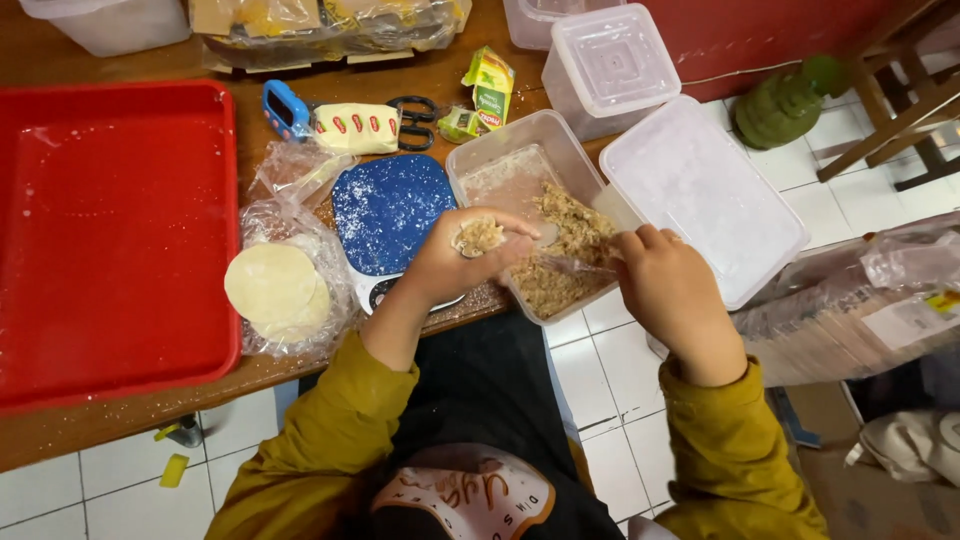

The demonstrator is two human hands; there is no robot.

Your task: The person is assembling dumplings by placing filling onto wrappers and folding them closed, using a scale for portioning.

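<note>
2 hands: busy over the tub (470, 160)
Left hand (455, 262): cupped, fingers curled round a wrapper (480, 236) of filling — keep it level
Right hand (665, 290): fingers pinching a spoon (575, 264) — small scoops, centred

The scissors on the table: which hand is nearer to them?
Left. The left hand, cupping a filled wrapper, is just below the scissors; the right hand is farther right, beyond the filling tub.

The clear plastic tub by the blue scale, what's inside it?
The clear tub holds a crumbly brown filling heaped toward its near end; the far end shows bare bottom. The right hand and left hand cover part of the near edge.
</note>
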